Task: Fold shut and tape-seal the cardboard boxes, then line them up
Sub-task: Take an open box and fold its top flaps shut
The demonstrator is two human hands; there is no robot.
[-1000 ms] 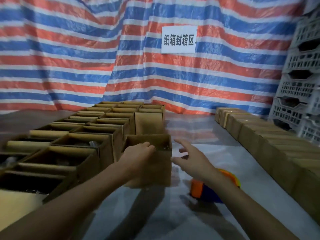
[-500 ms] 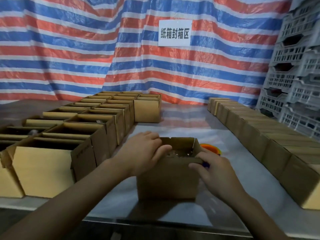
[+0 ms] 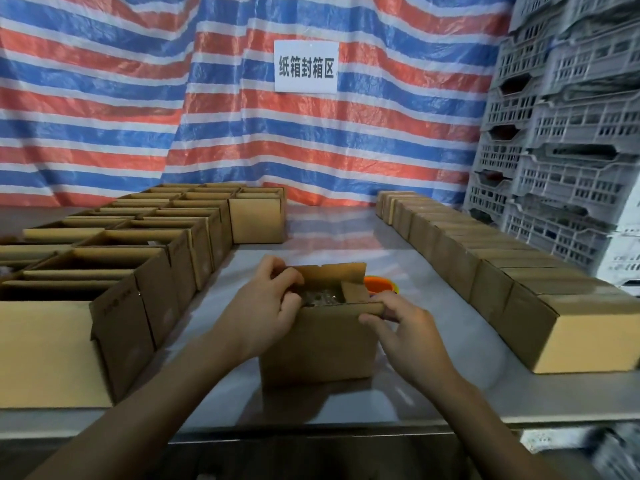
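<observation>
Boxes with open tops [image 3: 114,268] stand in rows on the left side of the gray table [image 3: 339,230]. 1 of them has small print on its side, too blurry to read. 1 brown box [image 3: 318,348] sits alone in the middle, close to the near edge of the table, and its top is not shut. The left hand [image 3: 266,306] grips the left flap of this box, with its fingers curled over the edge and into the top. The right hand [image 3: 410,329] pinches the right end of the near flap between thumb and fingers. Just behind the box, an orange thing [image 3: 379,284] peeks out; most of it is hidden. A row of shut boxes [image 3: 491,275] runs along the right side of the table. Gray plastic crates [image 3: 571,140] are stacked at the far right. On the striped sheet [image 3: 104,98] at the back hangs a white sign [image 3: 306,66] that reads 纸箱封箱区.
</observation>
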